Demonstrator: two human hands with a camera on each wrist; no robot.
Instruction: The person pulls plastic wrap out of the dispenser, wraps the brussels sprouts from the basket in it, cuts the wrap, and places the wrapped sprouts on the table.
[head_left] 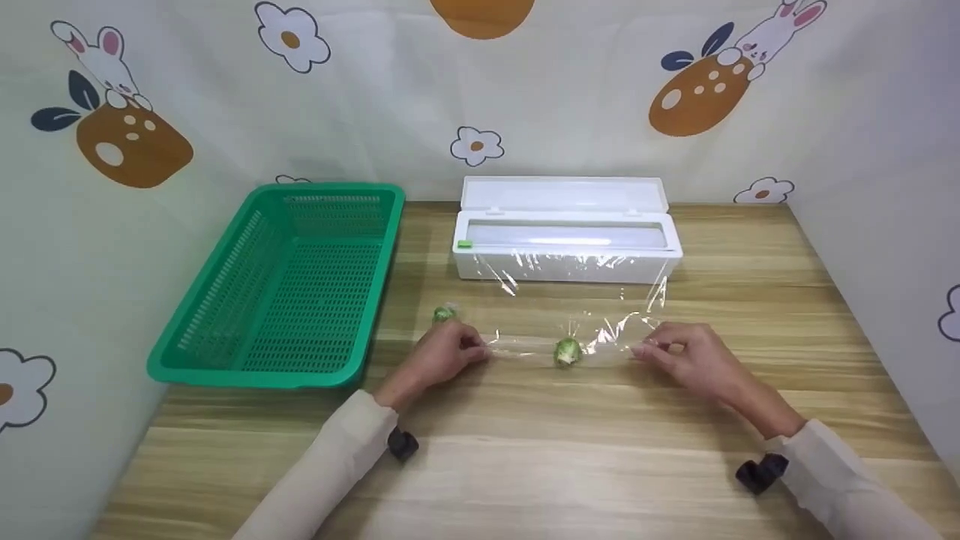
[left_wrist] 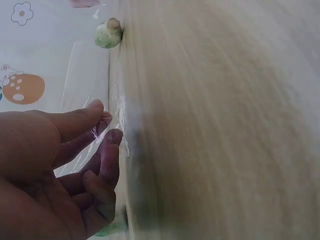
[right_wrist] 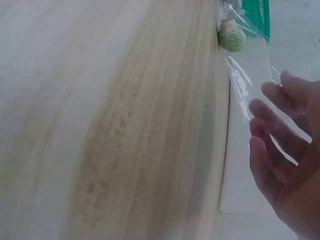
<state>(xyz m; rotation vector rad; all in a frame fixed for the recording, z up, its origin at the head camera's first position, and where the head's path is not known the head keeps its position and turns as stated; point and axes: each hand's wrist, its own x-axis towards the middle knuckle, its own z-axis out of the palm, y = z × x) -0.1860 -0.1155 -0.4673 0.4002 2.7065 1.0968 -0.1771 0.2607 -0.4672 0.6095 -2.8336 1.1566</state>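
A sheet of clear plastic wrap point(head_left: 540, 311) stretches from the white dispenser box point(head_left: 566, 268) toward the person. The left hand point(head_left: 448, 351) pinches one front corner of the film between thumb and fingers. At the opposite corner the right hand point(head_left: 694, 358) pinches the film too, its other fingers loosely spread in the right wrist view. Between the hands sits a small green Brussels sprout point(head_left: 568, 352), at the film's front edge; whether it lies on or under the film I cannot tell. Beside the left hand is another sprout point(head_left: 444, 313), partly hidden by that hand.
A green plastic basket point(head_left: 365, 315) with slotted walls stands on the left of the wooden table point(head_left: 525, 465). The dispenser's lid point(head_left: 562, 194) is raised at the back, and a small green slider point(head_left: 465, 244) sits on its left. A patterned cloth point(head_left: 375, 90) hangs behind.
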